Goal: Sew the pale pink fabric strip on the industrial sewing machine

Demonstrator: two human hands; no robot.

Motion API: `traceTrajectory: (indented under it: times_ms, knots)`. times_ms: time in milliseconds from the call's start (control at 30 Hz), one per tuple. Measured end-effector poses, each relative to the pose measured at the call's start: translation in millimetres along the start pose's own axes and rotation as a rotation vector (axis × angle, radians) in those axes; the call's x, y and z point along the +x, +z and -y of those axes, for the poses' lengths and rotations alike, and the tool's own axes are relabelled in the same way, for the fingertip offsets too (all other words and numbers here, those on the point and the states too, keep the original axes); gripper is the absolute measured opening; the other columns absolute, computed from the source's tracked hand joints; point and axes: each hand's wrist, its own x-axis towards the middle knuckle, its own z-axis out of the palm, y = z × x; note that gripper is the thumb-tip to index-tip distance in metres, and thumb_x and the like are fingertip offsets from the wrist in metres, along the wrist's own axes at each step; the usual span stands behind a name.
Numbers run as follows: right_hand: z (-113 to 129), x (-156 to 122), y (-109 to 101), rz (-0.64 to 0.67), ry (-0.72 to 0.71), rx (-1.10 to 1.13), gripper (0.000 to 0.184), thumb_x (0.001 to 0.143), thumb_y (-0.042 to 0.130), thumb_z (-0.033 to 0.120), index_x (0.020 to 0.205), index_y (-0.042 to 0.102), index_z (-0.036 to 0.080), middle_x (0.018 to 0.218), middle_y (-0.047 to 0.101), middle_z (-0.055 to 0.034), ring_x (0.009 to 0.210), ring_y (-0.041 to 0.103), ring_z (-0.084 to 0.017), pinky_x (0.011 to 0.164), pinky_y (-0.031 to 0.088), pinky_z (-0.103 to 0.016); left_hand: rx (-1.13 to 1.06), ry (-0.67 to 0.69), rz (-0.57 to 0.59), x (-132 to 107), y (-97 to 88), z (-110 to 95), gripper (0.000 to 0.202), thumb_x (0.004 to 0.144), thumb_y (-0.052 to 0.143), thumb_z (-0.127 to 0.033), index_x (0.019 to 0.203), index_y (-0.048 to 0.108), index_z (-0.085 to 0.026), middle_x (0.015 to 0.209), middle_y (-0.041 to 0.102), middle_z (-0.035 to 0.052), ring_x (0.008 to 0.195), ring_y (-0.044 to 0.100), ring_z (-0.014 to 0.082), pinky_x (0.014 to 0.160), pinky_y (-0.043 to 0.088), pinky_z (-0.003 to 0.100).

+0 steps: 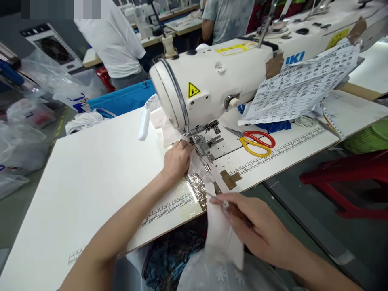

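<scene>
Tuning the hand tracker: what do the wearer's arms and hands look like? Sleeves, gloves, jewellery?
Left hand and right hand are bare: no gloves, no rings or watch in view. The left forearm and right forearm are bare too, up to the frame edge: no sleeve, strap or marking showing. Nails too blurred to judge.

Grey floor (318,238), red stool (348,176), sewing tables (178,26) behind.

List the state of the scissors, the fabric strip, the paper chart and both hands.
Scissors: blades shut, lying untouched on the table.
Fabric strip: fed into the sewing machine, draped over the table edge.
Paper chart: taped to the sewing machine, sagging.
Left hand: resting on the fabric strip.
Right hand: pinching the fabric strip.
</scene>
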Motion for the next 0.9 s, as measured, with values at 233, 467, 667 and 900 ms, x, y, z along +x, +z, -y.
traceTrajectory:
  times_ms: [233, 467, 667, 900]
  knots:
    - [-49, 30, 9, -0.185, 0.111, -0.485, 0.036, 0.101, 0.035, 0.035, 0.12, 0.058, 0.014, 0.083, 0.071, -0.0085, 0.058, 0.061, -0.019, 0.05, 0.035, -0.028, -0.359, -0.05, -0.079, -2, 5.2, 18, 0.014, 0.09, 0.056, -0.02, 0.081, 0.067, -0.017, 0.094, 0.069, 0.0062, 0.09, 0.065, 0.0191, 0.075, 0.057, 0.032]
    - [-62, 63, 27, -0.199, 0.03, -0.741, 0.033, 0.102, 0.035, 0.025, 0.124, 0.057, 0.014, 0.1, 0.073, -0.0098, 0.076, 0.068, -0.02, 0.051, 0.034, -0.027, -0.504, -0.116, -0.049, 0, -1.7, 18, 0.014, 0.087, 0.058, -0.023, 0.081, 0.069, -0.019, 0.092, 0.07, 0.0048, 0.088, 0.065, 0.0194, 0.074, 0.055, 0.033]
    - [-66, 69, 28, -0.21, -0.045, -0.797, 0.03, 0.101, 0.038, 0.021, 0.122, 0.058, 0.014, 0.102, 0.073, -0.0079, 0.081, 0.068, -0.018, 0.056, 0.04, -0.026, -0.629, -0.154, -0.054, 1, -1.4, 19, 0.012, 0.085, 0.061, -0.026, 0.079, 0.071, -0.021, 0.089, 0.07, 0.0034, 0.086, 0.065, 0.0185, 0.075, 0.053, 0.032]
    - [-68, 69, 30, -0.231, -0.043, -0.795, 0.03, 0.1, 0.039, 0.02, 0.121, 0.059, 0.015, 0.1, 0.073, -0.0073, 0.077, 0.068, -0.017, 0.055, 0.04, -0.027, -0.617, -0.158, -0.061, 1, 1.3, 19, 0.012, 0.085, 0.061, -0.025, 0.079, 0.07, -0.02, 0.089, 0.069, 0.0042, 0.086, 0.064, 0.019, 0.076, 0.051, 0.033]
